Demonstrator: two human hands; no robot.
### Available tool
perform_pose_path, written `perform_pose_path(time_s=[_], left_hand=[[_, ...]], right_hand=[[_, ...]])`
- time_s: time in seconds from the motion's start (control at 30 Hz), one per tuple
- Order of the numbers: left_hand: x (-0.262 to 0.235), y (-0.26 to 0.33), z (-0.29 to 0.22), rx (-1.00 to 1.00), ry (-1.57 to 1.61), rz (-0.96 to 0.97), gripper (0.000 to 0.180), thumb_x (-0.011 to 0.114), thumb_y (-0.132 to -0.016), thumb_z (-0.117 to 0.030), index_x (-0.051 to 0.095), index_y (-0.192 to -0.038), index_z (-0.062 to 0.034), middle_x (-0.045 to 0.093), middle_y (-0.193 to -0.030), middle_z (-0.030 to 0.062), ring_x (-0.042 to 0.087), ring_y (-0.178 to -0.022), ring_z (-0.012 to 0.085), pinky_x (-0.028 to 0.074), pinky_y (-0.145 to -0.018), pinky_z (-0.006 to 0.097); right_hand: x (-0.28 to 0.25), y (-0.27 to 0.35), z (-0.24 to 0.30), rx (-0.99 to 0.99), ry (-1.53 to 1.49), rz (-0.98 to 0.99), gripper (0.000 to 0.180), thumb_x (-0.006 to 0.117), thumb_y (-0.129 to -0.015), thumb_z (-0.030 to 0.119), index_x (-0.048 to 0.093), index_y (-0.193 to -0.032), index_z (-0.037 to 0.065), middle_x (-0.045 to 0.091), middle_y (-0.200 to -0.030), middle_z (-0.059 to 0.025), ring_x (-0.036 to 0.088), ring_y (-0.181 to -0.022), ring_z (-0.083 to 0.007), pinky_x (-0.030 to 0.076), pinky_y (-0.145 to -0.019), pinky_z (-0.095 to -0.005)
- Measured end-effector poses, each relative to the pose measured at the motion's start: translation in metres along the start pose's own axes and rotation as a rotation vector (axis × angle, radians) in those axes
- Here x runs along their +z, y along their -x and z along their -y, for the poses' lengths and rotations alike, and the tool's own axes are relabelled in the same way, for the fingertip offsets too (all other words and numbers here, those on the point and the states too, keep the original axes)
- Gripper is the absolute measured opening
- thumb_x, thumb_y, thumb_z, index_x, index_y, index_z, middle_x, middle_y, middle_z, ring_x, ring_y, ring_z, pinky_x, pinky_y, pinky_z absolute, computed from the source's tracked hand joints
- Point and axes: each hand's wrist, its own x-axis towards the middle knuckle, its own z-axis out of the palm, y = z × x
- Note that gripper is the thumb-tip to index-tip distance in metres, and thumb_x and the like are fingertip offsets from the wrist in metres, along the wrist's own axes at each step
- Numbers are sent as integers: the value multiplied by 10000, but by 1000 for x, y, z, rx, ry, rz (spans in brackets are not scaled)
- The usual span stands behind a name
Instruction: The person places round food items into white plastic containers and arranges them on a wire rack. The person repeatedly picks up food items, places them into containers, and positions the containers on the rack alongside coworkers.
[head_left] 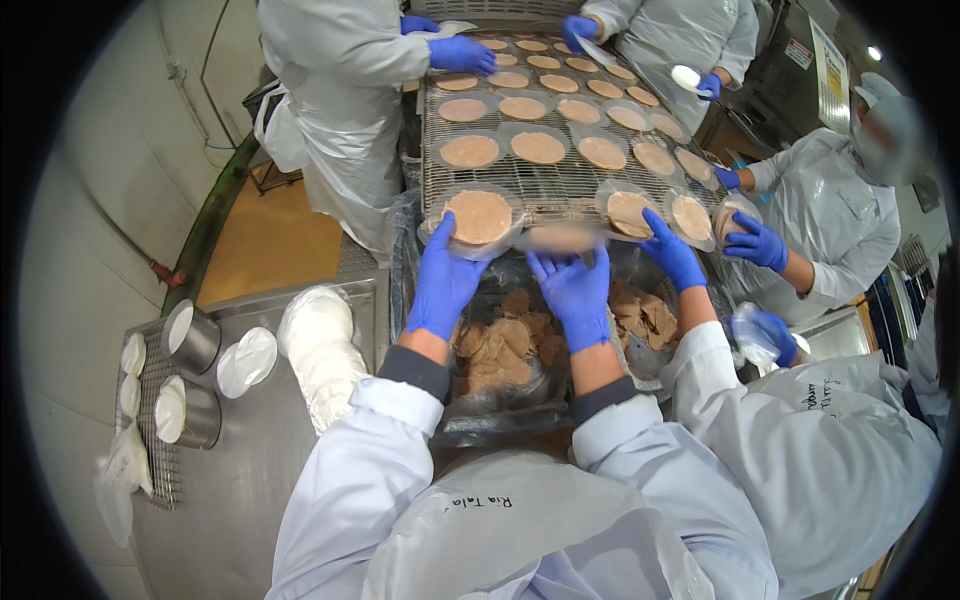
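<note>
At the near end of a wire-mesh conveyor (545, 208), both my hands wear blue gloves. My left hand (445, 285) grips the near edge of a flat, round, light-brown patty (478, 217) on a round sheet of clear paper. Its fingers lie along the left rim and its thumb is at the front. My right hand (572, 298) has its fingertips under a second patty (558, 238), which is blurred and seen nearly edge-on, with the thumb at its right edge. Below my hands, a plastic-lined bin (480, 425) holds a heap of torn brown patty pieces (500, 350).
More patties (537, 147) lie in rows along the conveyor. Co-workers in white stand on both sides; a blue-gloved hand (672, 252) reaches in close at my right. On the steel table (250, 470) at left are a white paper stack (322, 345) and metal cylinders (190, 335).
</note>
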Motion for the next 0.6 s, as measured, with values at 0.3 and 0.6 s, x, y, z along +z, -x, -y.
perform_pose_path(time_s=[0.3, 0.6], left_hand=[[-50, 61, -16, 40, 58, -123, 466, 450, -878, -81, 279, -1303, 5, 344, -1322, 210, 341, -1225, 364, 286, -1021, 510], [-59, 118, -74, 314, 61, -179, 453, 436, -877, -94, 294, -1291, 24, 372, -1305, 210, 365, -1209, 356, 312, -1002, 509]], right_hand=[[33, 24, -2, 268, 158, 91, 463, 426, -865, 362, 414, -1203, 45, 463, -1206, -157, 459, -1114, -321, 406, -906, -512], [71, -43, -64, -1030, 2208, 307, 638, 523, -832, 420, 337, -1297, 24, 353, -1330, -207, 298, -1256, -359, 166, -1027, -519]])
